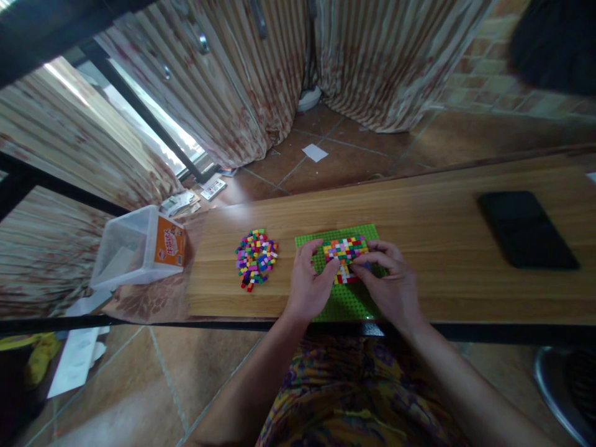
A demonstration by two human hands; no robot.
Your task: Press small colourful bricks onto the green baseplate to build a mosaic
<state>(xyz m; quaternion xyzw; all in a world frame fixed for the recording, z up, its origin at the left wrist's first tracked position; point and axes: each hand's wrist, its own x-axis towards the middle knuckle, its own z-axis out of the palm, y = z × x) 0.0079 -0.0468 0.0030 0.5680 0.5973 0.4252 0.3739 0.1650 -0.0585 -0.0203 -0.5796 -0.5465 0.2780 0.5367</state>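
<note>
Though small, blocky bricks [345,247] between fingers [326,276] on studded green baseplate [349,303].

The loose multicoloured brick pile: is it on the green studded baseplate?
No, the brick pile lies on the brown wooden table, left of the baseplate.

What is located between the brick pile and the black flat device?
The head view shows the green baseplate, bricks on it, left hand and right hand.

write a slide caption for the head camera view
Left hand and right hand flank multicoloured plastic bricks on a green studded baseplate, beside a loose multicoloured brick pile.
</note>
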